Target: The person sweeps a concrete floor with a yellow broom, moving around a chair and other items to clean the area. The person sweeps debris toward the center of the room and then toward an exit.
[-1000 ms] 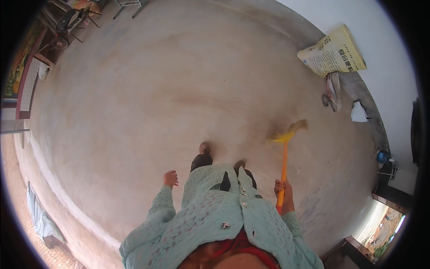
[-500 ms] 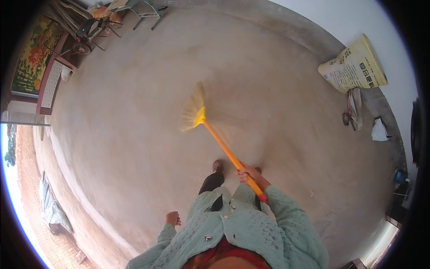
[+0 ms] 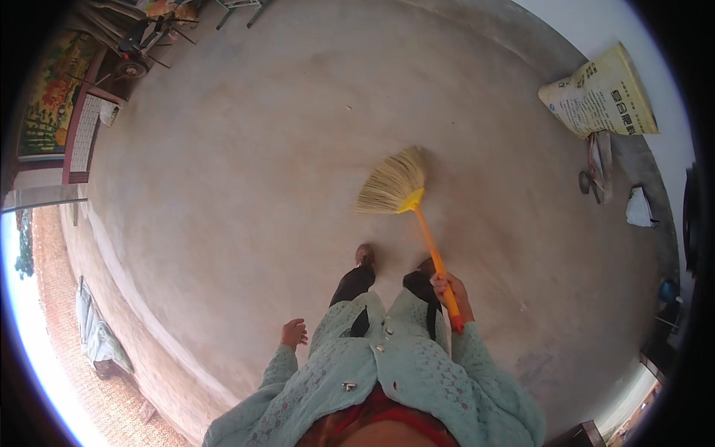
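Note:
A broom [image 3: 393,182] with a fan of straw-coloured bristles, a yellow collar and an orange handle has its bristles on the floor, ahead of my feet. Around the lower part of that handle, just above its red end, my right hand [image 3: 456,293] is closed. My left hand [image 3: 294,334] hangs beside my left hip, away from the broom, with nothing in it and its fingers loosely apart. Both shoes [image 3: 365,255] stand on the concrete floor [image 3: 223,186], behind the bristles.
A yellowish sack [image 3: 603,93] leans against the right wall, with a dustpan-like object [image 3: 598,167] and a white bag [image 3: 639,207] nearby. Far left stand a wheeled frame [image 3: 138,56] and a framed picture [image 3: 52,108]. A covered bundle [image 3: 100,335] lies outside the left doorway edge.
The broom head has swept to the right and now fans out toward the left. My right hand has moved right and slightly nearer my body; my left hand has risen a little.

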